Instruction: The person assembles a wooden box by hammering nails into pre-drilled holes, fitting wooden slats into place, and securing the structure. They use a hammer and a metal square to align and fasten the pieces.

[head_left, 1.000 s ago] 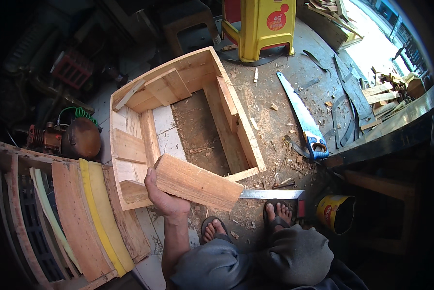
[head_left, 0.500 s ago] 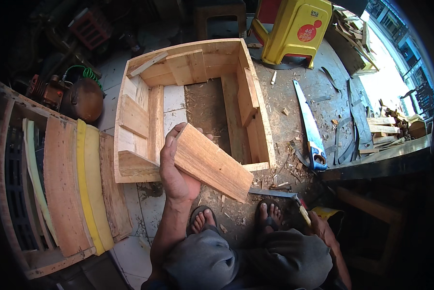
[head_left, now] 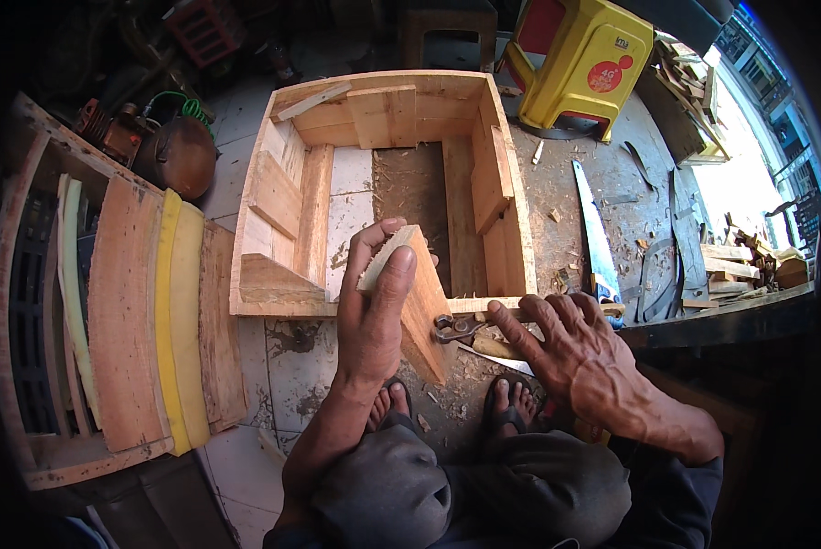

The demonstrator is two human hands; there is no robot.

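Observation:
My left hand (head_left: 374,311) is closed round a short wooden board (head_left: 424,306), thumb on the near side and fingers behind. The board stands tilted, its rough sawn end up and its narrow edge facing me. My right hand (head_left: 584,361) is over the wooden handle of a hammer (head_left: 494,349), whose dark metal head touches or nearly touches the board's edge. The palm and much of the grip are hidden. A pale metal blade (head_left: 504,360) shows below the handle. Just beyond both hands lies an open wooden frame (head_left: 385,307) with boards fixed inside.
A handsaw (head_left: 593,233) lies on the floor at right, among wood chips and dark strips. A yellow stool (head_left: 589,69) stands at back right. At left are a slatted wooden frame with yellow padding (head_left: 168,320) and a brown tank (head_left: 182,165). Offcuts (head_left: 735,261) are piled at far right.
The board has turned from its broad face to its edge, its lower end swinging left. My right hand has risen from the lower right to the board with the hammer. The view has shifted slightly.

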